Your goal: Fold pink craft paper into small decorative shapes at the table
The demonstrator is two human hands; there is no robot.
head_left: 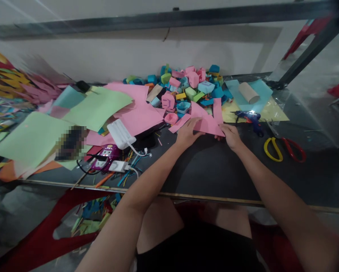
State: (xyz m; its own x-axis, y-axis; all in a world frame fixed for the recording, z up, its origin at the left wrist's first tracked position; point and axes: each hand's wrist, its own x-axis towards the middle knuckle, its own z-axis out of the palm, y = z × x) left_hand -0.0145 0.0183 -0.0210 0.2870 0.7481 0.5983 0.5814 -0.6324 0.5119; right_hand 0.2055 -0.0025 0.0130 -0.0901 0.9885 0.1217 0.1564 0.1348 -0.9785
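Observation:
Both hands are on a piece of pink paper [207,121] over the dark table. My left hand [188,133] grips its left part, thumb and fingers bent around the lower edge. With fingers pinched, my right hand [229,135] holds the pointed right corner. A pink strip [217,107] stands up just behind that corner, and another pink strip [180,124] lies by my left fingers. Beyond the paper is a heap of small folded paper boxes [193,79] in pink, blue and green.
On the right lie scissors [274,149] with yellow and red handles, a blue glue gun [250,119] and a cardboard tube [248,93]. Green sheets [30,139], a purple power strip [105,156], a white adapter [120,133] and cables crowd the left. A metal bar [169,24] crosses behind.

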